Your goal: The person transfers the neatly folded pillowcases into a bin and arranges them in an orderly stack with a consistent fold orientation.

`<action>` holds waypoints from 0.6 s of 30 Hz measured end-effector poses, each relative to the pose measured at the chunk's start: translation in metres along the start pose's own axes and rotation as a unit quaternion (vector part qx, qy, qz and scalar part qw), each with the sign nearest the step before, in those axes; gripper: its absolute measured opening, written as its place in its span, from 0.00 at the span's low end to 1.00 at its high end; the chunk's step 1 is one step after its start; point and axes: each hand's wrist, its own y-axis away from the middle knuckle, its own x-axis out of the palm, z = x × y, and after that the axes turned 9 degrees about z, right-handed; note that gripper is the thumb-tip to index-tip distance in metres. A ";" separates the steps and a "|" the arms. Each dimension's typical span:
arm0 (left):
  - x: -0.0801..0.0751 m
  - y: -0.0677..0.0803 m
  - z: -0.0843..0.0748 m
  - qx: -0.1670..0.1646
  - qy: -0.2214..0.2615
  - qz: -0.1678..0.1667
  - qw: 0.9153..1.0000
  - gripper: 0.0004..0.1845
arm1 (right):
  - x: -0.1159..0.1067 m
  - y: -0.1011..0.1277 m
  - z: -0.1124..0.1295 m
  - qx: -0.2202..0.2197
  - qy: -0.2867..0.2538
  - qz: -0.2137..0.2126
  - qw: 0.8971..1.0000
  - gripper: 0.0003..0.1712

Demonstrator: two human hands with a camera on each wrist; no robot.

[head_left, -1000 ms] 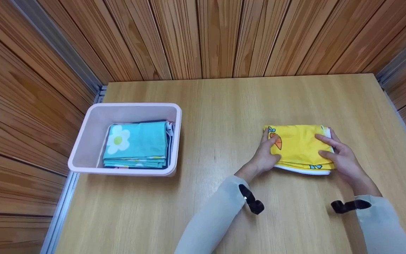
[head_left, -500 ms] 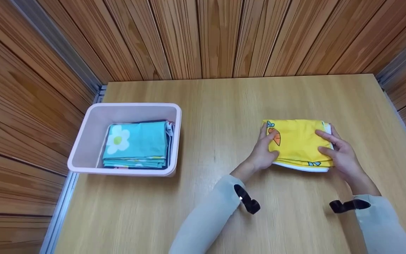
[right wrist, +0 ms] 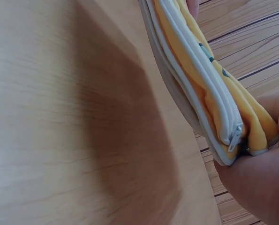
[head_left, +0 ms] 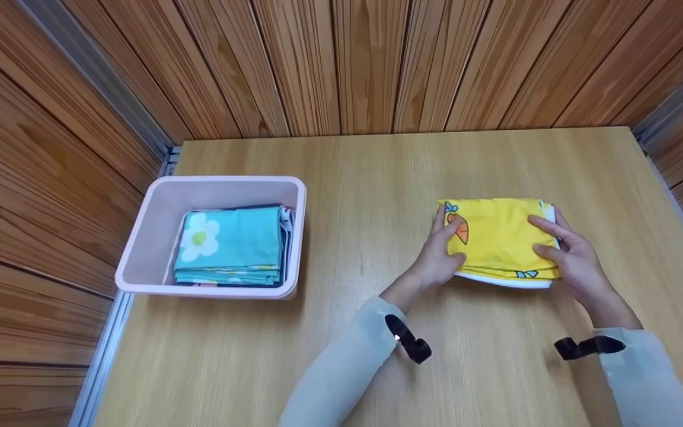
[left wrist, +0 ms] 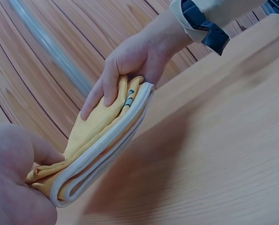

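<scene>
A: Gripping a folded yellow cloth point(head_left: 498, 240) at both ends — left hand point(head_left: 439, 261) pinching the end with the carrot print, right hand point(head_left: 573, 264) clamping the opposite end, thumbs going under, fingers lying over the top.

B: Lifting it, or resting it on the surface point(head_left: 365, 178)?

A: Hovering just above, judging by the shadow under it in both wrist views. Probably holding both ends to stop the layers sliding apart; showing several white-edged folds along the near side, plus a zip pull point(right wrist: 236, 133) at the right-hand corner.

B: Sitting where, exactly?

A: Right of centre, well apart from the pink bin point(head_left: 158, 237) over on the left. Holding a neat stack point(head_left: 229, 243) already, that bin: teal cloth with a white flower on top, more folded edges showing beneath. Likely stacking flat to keep the pile square inside the walls.

B: Reading any labels or brand marks?

A: Finding none. Showing only pictures: a carrot and small blue bows on the yellow, a flower on the teal. Black straps point(head_left: 407, 341) circling both pale sleeves at the wrists, unmarked too.
</scene>
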 end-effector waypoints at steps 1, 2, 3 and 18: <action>-0.001 0.000 0.000 0.000 -0.001 -0.001 1.000 0.38 | 0.001 0.000 0.001 0.002 0.004 -0.001 1.000 0.33; -0.001 0.001 0.000 -0.001 -0.001 -0.002 1.000 0.38 | 0.001 0.000 0.001 0.004 0.005 -0.001 1.000 0.33; -0.002 0.001 -0.001 -0.001 -0.001 -0.003 1.000 0.38 | 0.002 0.000 0.002 0.005 0.005 0.000 1.000 0.33; -0.012 0.012 -0.005 0.038 0.024 0.004 0.999 0.40 | 0.011 -0.002 0.013 -0.004 0.023 -0.001 1.000 0.32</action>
